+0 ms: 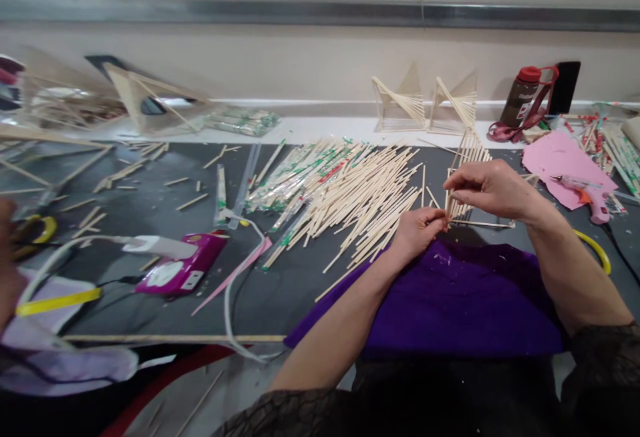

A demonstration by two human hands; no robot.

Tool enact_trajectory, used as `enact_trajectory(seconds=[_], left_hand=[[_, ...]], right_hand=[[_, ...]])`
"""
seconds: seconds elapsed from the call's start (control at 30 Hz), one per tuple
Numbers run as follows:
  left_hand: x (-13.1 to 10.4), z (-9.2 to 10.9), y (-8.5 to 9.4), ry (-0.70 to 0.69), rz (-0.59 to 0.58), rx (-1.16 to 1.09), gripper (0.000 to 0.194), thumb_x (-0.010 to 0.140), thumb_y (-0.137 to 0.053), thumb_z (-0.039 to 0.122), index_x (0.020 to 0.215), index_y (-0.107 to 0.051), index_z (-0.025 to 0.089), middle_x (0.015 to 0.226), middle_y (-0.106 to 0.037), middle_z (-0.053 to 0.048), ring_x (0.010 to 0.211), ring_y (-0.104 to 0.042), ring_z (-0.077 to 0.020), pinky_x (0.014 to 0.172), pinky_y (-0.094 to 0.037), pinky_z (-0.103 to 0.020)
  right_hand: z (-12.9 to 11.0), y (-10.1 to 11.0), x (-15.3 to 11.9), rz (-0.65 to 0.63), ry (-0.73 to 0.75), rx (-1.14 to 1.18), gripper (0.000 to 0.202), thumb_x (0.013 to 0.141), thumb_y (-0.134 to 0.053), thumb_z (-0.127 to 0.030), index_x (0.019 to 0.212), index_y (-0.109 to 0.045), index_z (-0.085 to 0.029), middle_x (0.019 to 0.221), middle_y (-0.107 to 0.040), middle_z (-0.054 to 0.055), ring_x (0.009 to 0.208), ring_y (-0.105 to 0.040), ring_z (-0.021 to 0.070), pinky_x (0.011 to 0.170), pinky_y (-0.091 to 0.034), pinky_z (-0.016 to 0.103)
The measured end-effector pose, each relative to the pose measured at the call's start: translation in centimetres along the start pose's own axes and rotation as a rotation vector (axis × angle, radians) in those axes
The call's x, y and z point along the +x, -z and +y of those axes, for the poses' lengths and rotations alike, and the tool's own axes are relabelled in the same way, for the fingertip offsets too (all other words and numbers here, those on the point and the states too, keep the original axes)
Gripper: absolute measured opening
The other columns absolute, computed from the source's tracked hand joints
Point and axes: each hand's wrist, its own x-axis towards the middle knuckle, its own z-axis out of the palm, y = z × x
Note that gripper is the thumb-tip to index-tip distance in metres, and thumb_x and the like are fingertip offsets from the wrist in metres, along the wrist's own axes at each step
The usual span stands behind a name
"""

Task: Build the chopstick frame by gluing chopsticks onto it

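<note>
A fan-like frame of thin wooden sticks (pixel 471 150) stands on the dark table, just behind my hands. My left hand (pixel 421 229) pinches the near end of a stick at the frame's lower left corner. Above it, my right hand (pixel 487 187) has its fingers closed round the upper part of the same upright stick; the fingertips are partly hidden. A purple cloth (pixel 460 304) lies under my wrists at the table's front edge. Left of my hands spreads a big pile of loose wooden sticks (pixel 363 197).
Two finished-looking stick frames (pixel 400 104) stand at the wall beside a bottle (pixel 523 97). A pink glue gun (pixel 593 197) rests on pink paper at right. A magenta power box (pixel 183 264) with cables lies left. Another person's hand (pixel 6 257) shows at far left.
</note>
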Motion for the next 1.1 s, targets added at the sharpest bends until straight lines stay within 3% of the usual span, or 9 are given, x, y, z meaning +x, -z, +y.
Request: enact_trajectory(seconds=[0.4,0.57,0.67,0.87,0.97,1.1], left_hand=[[-0.9,0.2,0.0,-0.100,0.025,0.049,0.018,0.087,-0.061,0.023,0.091,-0.078,0.021,0.088,-0.077,-0.003,0.070,-0.067,-0.0138,0.063,-0.050,-0.024],[-1.8,0.6,2.2,-0.134,0.199,0.075,0.022,0.089,-0.060,0.030,0.097,-0.078,0.021,0.083,-0.076,-0.003,0.069,-0.066,-0.0143,0.065,-0.051,-0.026],[-2.6,0.6,4.4,-0.137,0.271,0.258,0.021,0.089,-0.060,0.029,0.094,-0.078,0.021,0.088,-0.077,-0.004,0.079,-0.068,-0.0159,0.074,-0.051,-0.027],[-2.8,0.2,7.2,0.103,0.066,0.842,0.021,0.091,-0.061,0.033,0.099,-0.078,0.024,0.098,-0.077,-0.005,0.089,-0.070,-0.0218,0.074,-0.047,-0.030],[-1.4,0.1,7.4,0.144,0.097,0.960,0.027,0.095,-0.055,0.037,0.106,-0.076,0.026,0.105,-0.075,-0.004,0.092,-0.069,-0.0214,0.073,-0.046,-0.030],[1.5,-1.1,7.9,0.140,0.124,1.106,0.033,0.100,-0.044,0.031,0.107,-0.075,0.023,0.117,-0.069,-0.007,0.100,-0.066,-0.0215,0.074,-0.046,-0.030]], right_hand=[[-0.4,0.3,-0.1,-0.050,0.074,0.014,0.018,0.086,-0.058,-0.017,0.081,-0.075,-0.020,0.075,-0.073,0.002,0.066,-0.064,0.0116,0.062,-0.043,0.024],[-0.7,0.3,0.0,-0.043,0.063,-0.024,0.016,0.086,-0.060,-0.017,0.079,-0.074,-0.018,0.071,-0.072,0.002,0.063,-0.061,0.0102,0.060,-0.041,0.023],[-0.8,0.4,0.0,-0.052,0.050,-0.030,0.016,0.086,-0.060,-0.016,0.079,-0.073,-0.018,0.071,-0.071,0.001,0.063,-0.061,0.0099,0.061,-0.040,0.023],[-1.0,0.3,0.1,-0.059,0.036,-0.045,0.015,0.087,-0.060,-0.015,0.079,-0.073,-0.016,0.072,-0.072,0.002,0.064,-0.061,0.0105,0.061,-0.040,0.023],[-1.0,0.3,0.1,-0.069,0.031,-0.057,0.015,0.087,-0.060,-0.016,0.079,-0.073,-0.017,0.072,-0.072,0.002,0.064,-0.061,0.0108,0.061,-0.039,0.024],[-1.0,0.2,0.0,-0.069,0.035,-0.068,0.014,0.087,-0.061,-0.016,0.079,-0.073,-0.017,0.073,-0.072,0.002,0.065,-0.062,0.0114,0.062,-0.040,0.024]])
